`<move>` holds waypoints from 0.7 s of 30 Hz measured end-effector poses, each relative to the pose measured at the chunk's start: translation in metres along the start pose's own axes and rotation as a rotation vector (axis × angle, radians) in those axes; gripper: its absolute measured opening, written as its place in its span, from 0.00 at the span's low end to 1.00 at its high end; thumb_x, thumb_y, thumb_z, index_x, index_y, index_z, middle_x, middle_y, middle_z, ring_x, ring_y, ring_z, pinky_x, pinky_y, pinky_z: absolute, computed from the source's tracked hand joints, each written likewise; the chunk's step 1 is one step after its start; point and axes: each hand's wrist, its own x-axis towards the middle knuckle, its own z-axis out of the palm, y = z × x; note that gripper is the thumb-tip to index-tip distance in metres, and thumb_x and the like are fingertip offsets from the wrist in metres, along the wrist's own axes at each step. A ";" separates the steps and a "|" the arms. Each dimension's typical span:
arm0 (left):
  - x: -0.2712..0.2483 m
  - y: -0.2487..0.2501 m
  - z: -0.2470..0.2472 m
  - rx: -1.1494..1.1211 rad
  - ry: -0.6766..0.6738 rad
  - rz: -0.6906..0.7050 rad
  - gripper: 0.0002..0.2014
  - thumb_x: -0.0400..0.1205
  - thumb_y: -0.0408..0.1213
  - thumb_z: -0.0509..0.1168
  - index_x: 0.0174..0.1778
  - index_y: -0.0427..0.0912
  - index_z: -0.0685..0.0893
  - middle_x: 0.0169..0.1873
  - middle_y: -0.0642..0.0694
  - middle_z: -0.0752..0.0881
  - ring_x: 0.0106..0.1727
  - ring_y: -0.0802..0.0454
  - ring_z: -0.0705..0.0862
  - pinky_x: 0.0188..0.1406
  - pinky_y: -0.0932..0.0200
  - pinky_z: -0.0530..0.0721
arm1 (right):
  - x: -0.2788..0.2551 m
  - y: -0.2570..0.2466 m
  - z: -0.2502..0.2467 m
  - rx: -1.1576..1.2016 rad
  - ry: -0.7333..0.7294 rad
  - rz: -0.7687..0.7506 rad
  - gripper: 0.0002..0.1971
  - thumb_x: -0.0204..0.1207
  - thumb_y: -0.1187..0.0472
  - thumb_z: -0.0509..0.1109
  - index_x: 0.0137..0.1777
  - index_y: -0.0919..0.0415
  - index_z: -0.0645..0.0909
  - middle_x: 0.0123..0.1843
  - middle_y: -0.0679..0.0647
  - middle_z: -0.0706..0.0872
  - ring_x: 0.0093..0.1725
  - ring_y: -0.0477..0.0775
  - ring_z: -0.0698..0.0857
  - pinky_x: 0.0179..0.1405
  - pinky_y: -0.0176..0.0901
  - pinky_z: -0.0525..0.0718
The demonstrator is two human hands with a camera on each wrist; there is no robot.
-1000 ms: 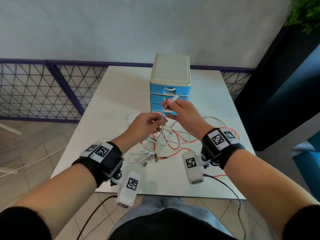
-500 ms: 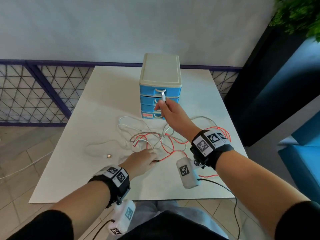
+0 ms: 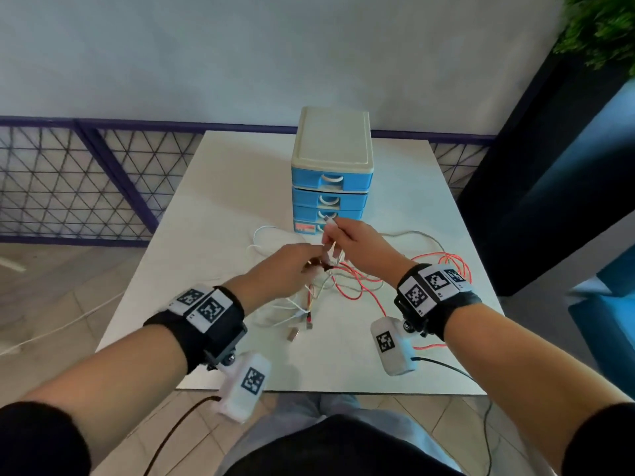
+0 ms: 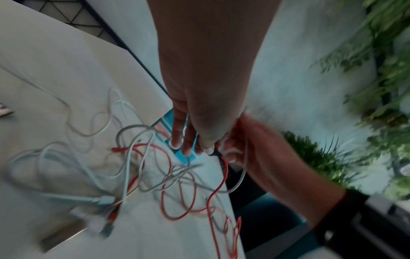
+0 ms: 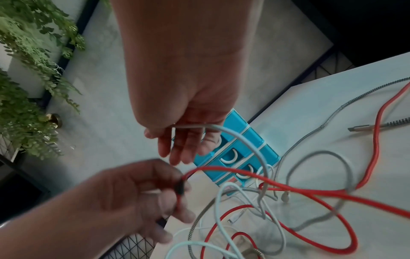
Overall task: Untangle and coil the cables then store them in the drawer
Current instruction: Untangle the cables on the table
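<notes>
A tangle of white, grey and red cables [image 3: 331,286] lies on the white table [image 3: 223,201] in front of a small blue drawer unit [image 3: 331,187], whose drawers are all closed. My right hand [image 3: 331,235] grips a white cable [image 5: 224,131] just before the bottom drawer, its plug poking up above the fingers. My left hand [image 3: 318,264] sits close beside it and pinches the red cable [image 5: 221,170] at its black-collared end [image 4: 214,153]. Both cables hang from my hands down into the tangle.
Loose USB plugs [image 3: 302,326] lie near the table's front edge. More red cable loops [image 3: 446,266] spread at the right edge of the table. A purple mesh railing [image 3: 86,183] stands to the left, and a dark cabinet [image 3: 549,166] with a plant to the right.
My left hand rose from the tangle on the table and came up beside the right hand, bringing the red cable end. My right hand dropped lower, level with the bottom drawer.
</notes>
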 end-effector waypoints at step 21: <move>-0.040 -0.037 0.040 0.304 -0.341 -0.050 0.06 0.79 0.44 0.64 0.42 0.50 0.85 0.41 0.55 0.85 0.43 0.53 0.83 0.44 0.54 0.80 | -0.005 -0.006 -0.005 0.175 0.039 0.103 0.15 0.86 0.49 0.54 0.40 0.55 0.70 0.27 0.50 0.68 0.21 0.46 0.64 0.18 0.36 0.66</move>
